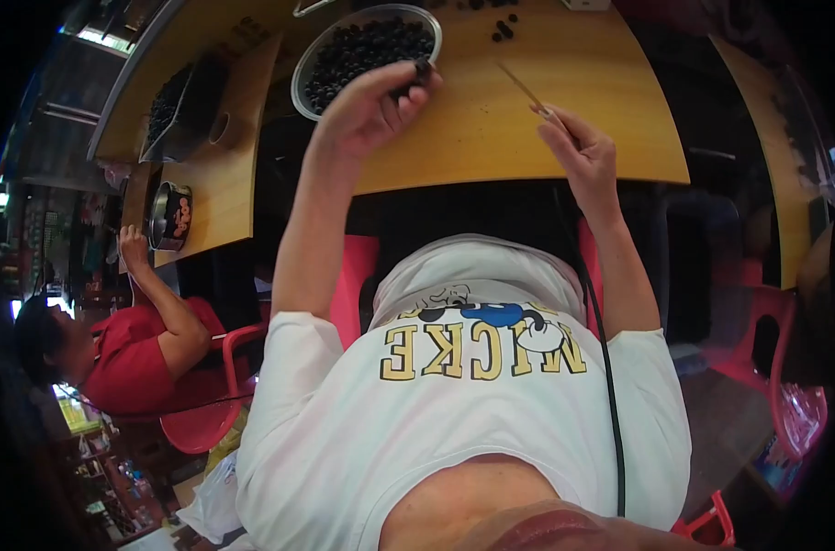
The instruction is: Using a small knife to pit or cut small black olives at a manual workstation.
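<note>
My left hand (369, 110) pinches a small, dark, roundish piece (424, 70) between thumb and fingertips, just over the near right rim of a clear round bowl (298, 99). The bowl is heaped with similar small dark pieces (367, 55). To the right, above the yellow wooden table (463, 138), my right hand (582, 156) grips a thin, pointed, brownish stick-like tool (520, 85). Its tip points away and to the left, apart from the piece in my left hand. What exactly the dark pieces are, I cannot tell.
Several loose dark pieces (503, 29) lie at the table's far side. On the left, a second table (236, 174) holds a bin of dark pieces (165, 106) and a round black tin (171, 216). A person in red (146, 354) sits there. A black cable (610, 395) hangs down my front.
</note>
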Motion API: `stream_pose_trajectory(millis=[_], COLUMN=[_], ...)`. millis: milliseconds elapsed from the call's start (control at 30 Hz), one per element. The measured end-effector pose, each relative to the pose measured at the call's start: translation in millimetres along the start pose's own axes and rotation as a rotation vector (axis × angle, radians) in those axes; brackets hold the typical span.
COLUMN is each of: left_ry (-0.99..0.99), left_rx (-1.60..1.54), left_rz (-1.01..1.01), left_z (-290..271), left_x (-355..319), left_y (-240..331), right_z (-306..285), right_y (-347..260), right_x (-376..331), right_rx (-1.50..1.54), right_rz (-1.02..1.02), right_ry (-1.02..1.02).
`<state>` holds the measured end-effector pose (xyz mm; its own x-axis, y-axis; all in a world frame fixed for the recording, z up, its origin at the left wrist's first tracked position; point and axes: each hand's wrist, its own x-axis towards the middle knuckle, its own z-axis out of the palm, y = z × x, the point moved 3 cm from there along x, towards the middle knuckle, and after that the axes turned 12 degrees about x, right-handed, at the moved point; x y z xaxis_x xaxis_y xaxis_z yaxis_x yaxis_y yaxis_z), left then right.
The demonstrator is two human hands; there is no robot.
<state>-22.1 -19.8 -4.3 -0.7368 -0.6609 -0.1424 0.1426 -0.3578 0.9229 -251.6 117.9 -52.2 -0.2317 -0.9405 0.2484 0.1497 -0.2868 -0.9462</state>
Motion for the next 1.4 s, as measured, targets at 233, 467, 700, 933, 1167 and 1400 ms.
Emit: stream_pose_trajectory(millis=[233, 467, 700, 933, 1167, 1400], left_ry=[-0.166, 0.007, 0.143, -0.013, -0.019, 0.02], left_rx=[-0.128, -0.209, -0.397, -0.697, -0.562, -0.518], left_rz=[-0.151, -0.156, -0.084, 0.006, 0.125, 0.133], left_z=[69, 77, 79, 73, 68, 67], left_x=[-18, -19, -21, -20, -33, -37], left_y=[-65, -80, -97, -103, -81, -85], right_z=[22, 24, 32, 31, 37, 38], right_y=[-20, -21, -23, -25, -38, -35], right_x=[-9, -12, -17, -20, -21, -20], right_rx=[-0.054, -0.21, -0.475, -0.63, -0.693, -0.766], right_rz=[-0.142, -0.24, -0.55, -0.832, -0.766, -0.744], right_ry=[-0.263, -0.2, -0.134, -0.197, -0.231, -0.212])
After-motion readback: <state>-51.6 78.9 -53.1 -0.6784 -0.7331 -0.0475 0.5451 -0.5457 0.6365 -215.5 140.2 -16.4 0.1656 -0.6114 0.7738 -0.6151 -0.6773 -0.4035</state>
